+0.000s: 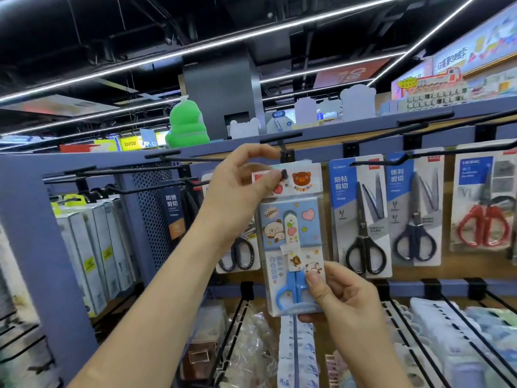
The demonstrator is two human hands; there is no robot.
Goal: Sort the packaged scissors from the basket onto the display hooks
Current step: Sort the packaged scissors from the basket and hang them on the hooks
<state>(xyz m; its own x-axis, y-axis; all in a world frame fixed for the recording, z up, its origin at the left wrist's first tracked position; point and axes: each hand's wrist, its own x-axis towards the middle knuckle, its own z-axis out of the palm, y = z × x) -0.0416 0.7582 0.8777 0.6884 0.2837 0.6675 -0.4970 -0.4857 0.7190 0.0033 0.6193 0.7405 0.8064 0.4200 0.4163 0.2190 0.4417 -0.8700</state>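
A black-scissors pack [361,219] hangs just right of the middle hook [284,173], another pack [237,252] just left; I see free room only in front.

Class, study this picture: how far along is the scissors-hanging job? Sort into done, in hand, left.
Done: black-handled packs hang on hooks at right. In hand: left hand pinches the top of the cartoon scissors pack at a hook tip; right hand holds its bottom. Left: pushing it home; the basket is out of view.

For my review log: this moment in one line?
left hand pinches cartoon scissors pack top | right hand grips bottom | hang hole at hook tip
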